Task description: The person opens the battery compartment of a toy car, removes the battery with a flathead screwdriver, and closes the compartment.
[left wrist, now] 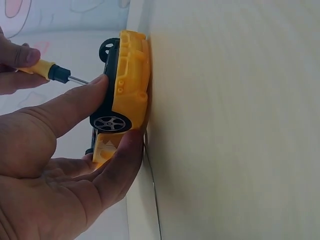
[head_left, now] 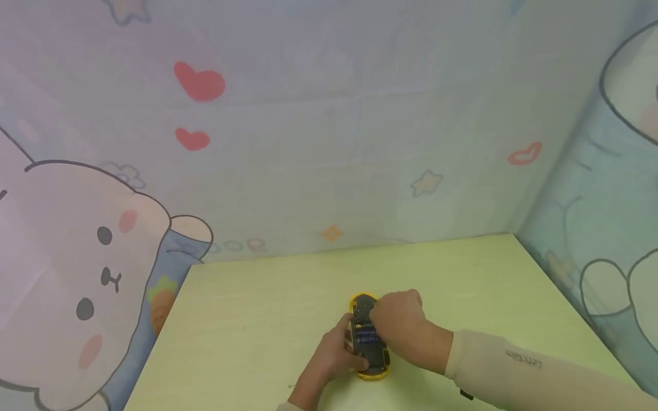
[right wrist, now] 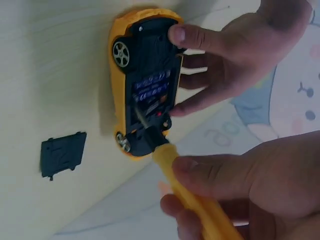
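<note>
On the far left of the scene a wall cloth printed with a pale cartoon animal hangs beside the pale green table, and the same cloth with red hearts runs across the far side.

Toward the near middle of the table lies the yellow toy car, turned on its roof so the black underside faces up (the wrist views show it most plainly). The left hand steadies the car from its left side: in the left wrist view the thumb and fingers are curled against the car's body and wheel, gripping it against the tabletop. In the right wrist view the car's battery bay is uncovered, with blue-labelled batteries seated inside.

Just right of the left hand, the right hand lies over the car and grips a screwdriver with a yellow handle and black collar, fingers wrapped round the handle. Its metal shaft points down into the underside near the end of the battery bay; whether the tip actually touches the plastic I cannot tell.

A flat black battery cover lies on the table, apart from the car on the side away from the left hand, seen only in the right wrist view. A beige sleeve covers the right forearm at the near right.
</note>
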A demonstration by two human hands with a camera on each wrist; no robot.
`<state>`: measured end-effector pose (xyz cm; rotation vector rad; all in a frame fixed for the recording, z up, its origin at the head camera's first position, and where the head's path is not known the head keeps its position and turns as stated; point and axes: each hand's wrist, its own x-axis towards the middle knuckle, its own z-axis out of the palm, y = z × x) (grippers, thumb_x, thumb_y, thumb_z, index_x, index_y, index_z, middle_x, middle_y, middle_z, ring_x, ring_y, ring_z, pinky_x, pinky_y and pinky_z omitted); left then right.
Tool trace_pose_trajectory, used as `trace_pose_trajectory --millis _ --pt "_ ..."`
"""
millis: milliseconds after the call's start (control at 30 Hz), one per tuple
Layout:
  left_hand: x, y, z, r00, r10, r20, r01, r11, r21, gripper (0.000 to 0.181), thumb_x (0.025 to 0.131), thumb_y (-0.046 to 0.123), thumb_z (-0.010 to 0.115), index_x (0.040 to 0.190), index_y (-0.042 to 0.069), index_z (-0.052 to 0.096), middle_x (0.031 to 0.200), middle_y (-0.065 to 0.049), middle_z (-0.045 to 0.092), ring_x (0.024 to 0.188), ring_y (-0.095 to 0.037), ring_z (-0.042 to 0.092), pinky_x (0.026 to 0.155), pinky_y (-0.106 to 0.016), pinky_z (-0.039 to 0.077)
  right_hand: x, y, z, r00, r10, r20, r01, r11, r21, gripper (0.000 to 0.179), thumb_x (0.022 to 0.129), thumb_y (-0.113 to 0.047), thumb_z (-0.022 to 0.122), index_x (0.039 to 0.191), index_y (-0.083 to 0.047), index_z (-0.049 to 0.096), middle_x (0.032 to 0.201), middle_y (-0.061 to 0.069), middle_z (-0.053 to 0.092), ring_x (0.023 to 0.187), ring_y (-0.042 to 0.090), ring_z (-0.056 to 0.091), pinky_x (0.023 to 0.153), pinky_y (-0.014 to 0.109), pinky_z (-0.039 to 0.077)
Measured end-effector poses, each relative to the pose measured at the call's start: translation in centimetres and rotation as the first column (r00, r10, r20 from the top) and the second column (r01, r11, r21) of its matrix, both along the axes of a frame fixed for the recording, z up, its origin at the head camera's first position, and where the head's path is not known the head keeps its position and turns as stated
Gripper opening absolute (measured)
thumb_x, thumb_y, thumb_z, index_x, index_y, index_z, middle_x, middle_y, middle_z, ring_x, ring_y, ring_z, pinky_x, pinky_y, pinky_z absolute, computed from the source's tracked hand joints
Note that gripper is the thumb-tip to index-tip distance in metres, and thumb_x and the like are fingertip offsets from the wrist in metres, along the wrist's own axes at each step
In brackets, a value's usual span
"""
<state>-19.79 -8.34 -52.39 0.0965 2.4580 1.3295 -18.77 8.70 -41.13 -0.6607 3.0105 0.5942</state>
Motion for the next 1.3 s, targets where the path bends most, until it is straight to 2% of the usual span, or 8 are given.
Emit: trace_pose_trajectory --millis 133,300,600,700,867,1100,1200,1300 --pt "0.1 -0.1 -0.3 1.000 -0.013 -0.016 0.013 1.000 0.006 0.103 0.065 0.000 0.093 0.153 0.018 0.042 0.107 -0.010 0.065 0.082 -0.020 0.061 0.067 -0.038 0.051 -0.8 1.6 -0.4 1.000 0.012 0.013 -0.010 0.994 -0.110 0.019 0.087 -0.028 0.082 0.077 -0.016 0.071 0.061 -0.003 0.058 0.052 0.010 0.052 0.049 0.034 0.053" --pt "-0.3 -0.3 -0.2 0.998 -0.027 -0.055 0.028 1.000 0.004 0.104 0.064 0.001 0.093 0.153 0.017 0.042 0.107 -0.010 0.066 0.080 -0.019 0.062 0.065 -0.036 0.051 -1.7 5.1 -1.7 0.996 0.094 -0.007 -0.092 0.949 -0.303 0.009 0.081 -0.010 0.085 0.080 -0.014 0.076 0.070 0.000 0.069 0.059 0.015 0.063 0.050 0.032 0.055" --pt "-0.6 -0.8 -0.4 0.998 -0.006 -0.069 0.005 1.000 -0.016 0.103 0.067 0.003 0.092 0.154 0.016 0.040 0.111 -0.013 0.066 0.085 -0.022 0.064 0.069 -0.040 0.053 -2.0 9.5 -6.1 0.983 0.076 0.168 0.052 0.759 -0.649 0.025 0.087 -0.010 0.079 0.111 -0.015 0.081 0.102 0.001 0.079 0.084 0.020 0.074 0.056 0.025 0.050" --pt "-0.4 -0.8 -0.5 0.998 -0.004 -0.069 0.003 1.000 -0.011 0.103 0.066 0.004 0.093 0.154 0.017 0.040 0.111 -0.013 0.065 0.085 -0.022 0.063 0.069 -0.040 0.053 -1.9 10.7 -8.1 0.978 0.100 0.181 0.057 0.711 -0.701 0.026 0.089 -0.015 0.077 0.115 -0.015 0.080 0.107 -0.001 0.079 0.096 0.024 0.074 0.070 0.035 0.058" --pt "-0.4 -0.6 -0.8 0.998 -0.004 -0.068 0.004 1.000 0.002 0.104 0.066 0.004 0.093 0.154 0.017 0.040 0.113 -0.014 0.066 0.085 -0.022 0.063 0.069 -0.040 0.052 -1.4 12.0 -11.1 0.981 0.089 0.173 0.076 0.642 -0.763 0.027 0.092 -0.019 0.074 0.119 -0.017 0.079 0.110 -0.001 0.078 0.102 0.026 0.074 0.084 0.046 0.058" --pt "-0.4 -0.6 -1.1 0.998 0.002 -0.064 -0.002 1.000 0.008 0.106 0.065 0.003 0.093 0.155 0.017 0.039 0.112 -0.011 0.066 0.082 -0.018 0.063 0.066 -0.035 0.052 -0.3 12.3 -13.6 0.984 0.022 0.179 0.142 0.512 -0.847 0.028 0.089 -0.019 0.078 0.117 -0.019 0.079 0.111 -0.001 0.078 0.102 0.025 0.074 0.084 0.041 0.059" --pt "-0.3 -0.6 -1.2 0.998 0.003 -0.066 -0.003 1.000 0.004 0.105 0.065 0.003 0.093 0.155 0.017 0.040 0.112 -0.011 0.066 0.082 -0.017 0.063 0.066 -0.035 0.052 0.0 12.2 -13.8 0.986 0.009 0.169 0.143 0.487 -0.862 0.028 0.089 -0.020 0.078 0.117 -0.019 0.079 0.110 -0.001 0.078 0.100 0.023 0.074 0.082 0.037 0.059" --pt "-0.3 -0.7 -1.1 0.997 0.003 -0.074 -0.003 1.000 0.000 0.105 0.065 0.003 0.093 0.154 0.016 0.040 0.111 -0.011 0.066 0.082 -0.018 0.063 0.066 -0.036 0.052 0.1 12.1 -13.2 0.987 -0.009 0.159 0.143 0.491 -0.859 0.028 0.089 -0.019 0.079 0.116 -0.019 0.079 0.108 -0.002 0.078 0.097 0.020 0.074 0.080 0.035 0.059"
